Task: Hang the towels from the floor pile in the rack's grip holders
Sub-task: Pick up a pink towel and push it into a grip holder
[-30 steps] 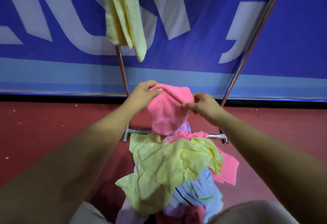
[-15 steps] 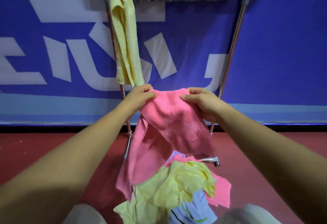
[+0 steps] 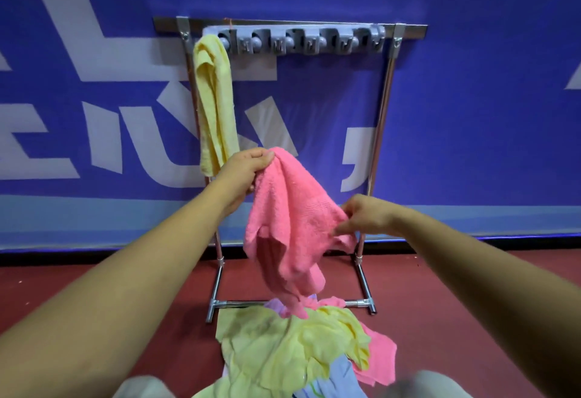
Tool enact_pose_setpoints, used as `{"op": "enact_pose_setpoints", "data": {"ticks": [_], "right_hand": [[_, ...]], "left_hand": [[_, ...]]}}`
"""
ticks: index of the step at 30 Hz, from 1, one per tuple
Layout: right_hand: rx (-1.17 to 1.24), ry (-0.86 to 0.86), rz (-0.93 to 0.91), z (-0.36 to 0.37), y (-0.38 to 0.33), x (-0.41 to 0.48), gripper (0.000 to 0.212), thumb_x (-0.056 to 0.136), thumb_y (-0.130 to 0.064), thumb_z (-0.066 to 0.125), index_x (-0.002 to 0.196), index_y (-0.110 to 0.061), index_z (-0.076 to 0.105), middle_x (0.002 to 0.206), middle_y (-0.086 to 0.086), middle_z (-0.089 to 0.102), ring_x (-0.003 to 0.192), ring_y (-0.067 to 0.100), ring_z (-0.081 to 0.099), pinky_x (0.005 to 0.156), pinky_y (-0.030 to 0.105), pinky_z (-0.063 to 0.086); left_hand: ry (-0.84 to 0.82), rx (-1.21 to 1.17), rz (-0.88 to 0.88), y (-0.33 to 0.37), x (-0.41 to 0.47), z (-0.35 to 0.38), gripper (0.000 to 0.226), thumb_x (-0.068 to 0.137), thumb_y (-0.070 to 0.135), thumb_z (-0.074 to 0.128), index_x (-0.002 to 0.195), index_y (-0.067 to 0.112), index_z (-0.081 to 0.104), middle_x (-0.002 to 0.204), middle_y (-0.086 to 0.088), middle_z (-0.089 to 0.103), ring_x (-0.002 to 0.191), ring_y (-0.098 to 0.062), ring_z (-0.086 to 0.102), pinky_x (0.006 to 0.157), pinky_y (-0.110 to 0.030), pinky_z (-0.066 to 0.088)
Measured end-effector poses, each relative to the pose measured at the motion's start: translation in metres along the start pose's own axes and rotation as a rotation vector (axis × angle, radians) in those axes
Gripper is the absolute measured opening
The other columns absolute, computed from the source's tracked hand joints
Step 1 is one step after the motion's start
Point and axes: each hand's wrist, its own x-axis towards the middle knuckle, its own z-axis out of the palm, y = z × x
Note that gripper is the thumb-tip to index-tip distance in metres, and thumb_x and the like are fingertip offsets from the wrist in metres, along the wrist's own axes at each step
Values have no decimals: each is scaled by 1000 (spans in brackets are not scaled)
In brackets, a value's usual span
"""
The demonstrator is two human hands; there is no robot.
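Since the earlier frame the right hand [image 3: 367, 215] has dropped lower along the pink towel [image 3: 289, 224], while the left hand [image 3: 248, 168] has carried one corner higher. The left grip is closed, pinching that top corner; the right grip is closed on the towel's right edge, lower down. Between them the towel hangs in front of the rack [image 3: 382, 133], its tail just touching the floor pile [image 3: 283, 350] on the near side. A yellow towel [image 3: 215, 108] already hangs at the left end of the grip holders [image 3: 295, 42]; those to its right look free. I judge the terry cloth light, soft and floppy, not slippery. It is best bunched at a corner, so a compact wad presses into a holder.
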Motion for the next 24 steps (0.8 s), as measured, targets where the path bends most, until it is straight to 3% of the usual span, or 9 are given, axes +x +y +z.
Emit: {"op": "enact_pose_setpoints", "data": {"ticks": [3,5,8,11,14,17,19,21,24], "right_hand": [[439,9,69,4,18,-8,12,88,-21,73,92,-10,73,83,4,72,78,17,66,86,42,56],[741,53,42,-1,14,-14,9,93,-11,67,99,-4,68,85,12,66,70,22,65,71,37,59],[917,160,-51,-13,-11,-17,16,94,-7,63,107,2,66,84,13,63,63,17,63,57,27,54],[959,185,-81,-18,-39,-16,14,95,-5,61,103,4,68,84,15,65,66,20,63,59,28,56],[1003,135,-92,-14,-59,-14,10,97,-5,60,100,2,66,87,18,67,73,26,67,69,36,60],[1086,113,-121,-14,-69,-14,8,95,-2,61,99,1,67,93,19,68,86,30,66,89,47,56],[1103,82,-162,-16,-70,-17,10,92,3,62,100,2,67,93,18,68,84,26,68,85,40,58],[1116,63,-178,-19,-67,-19,13,89,4,65,101,3,68,94,17,69,83,24,69,82,34,60],[1059,40,-193,-22,-62,-24,12,84,0,70,96,2,72,93,16,72,85,24,70,89,38,59]], "left_hand": [[45,48,-35,0,4,-3,28,99,18,54,71,18,57,49,6,41,42,-10,30,38,-18,23],[101,153,-72,-3,2,-4,26,98,15,56,72,17,56,49,5,45,45,-14,35,38,-17,28],[70,287,-32,-5,-14,3,8,93,11,63,97,18,62,76,0,60,59,-13,59,49,-18,45],[-156,211,63,2,-36,23,8,92,23,69,98,20,63,92,0,65,81,-14,69,72,-28,53],[-320,281,101,5,-51,45,35,79,30,80,106,21,61,105,2,70,98,-10,68,88,-29,55],[-157,413,172,6,-51,47,29,79,29,80,100,22,63,93,3,75,90,-16,72,83,-38,58],[-75,426,183,8,-47,39,19,77,39,75,89,26,68,80,2,75,77,-18,71,77,-43,56],[-92,454,183,14,-43,32,11,81,40,72,83,29,73,75,4,73,71,-10,64,76,-40,53],[-100,588,233,23,-40,26,11,93,30,67,90,26,77,75,7,72,69,-5,60,71,-31,48]]}}
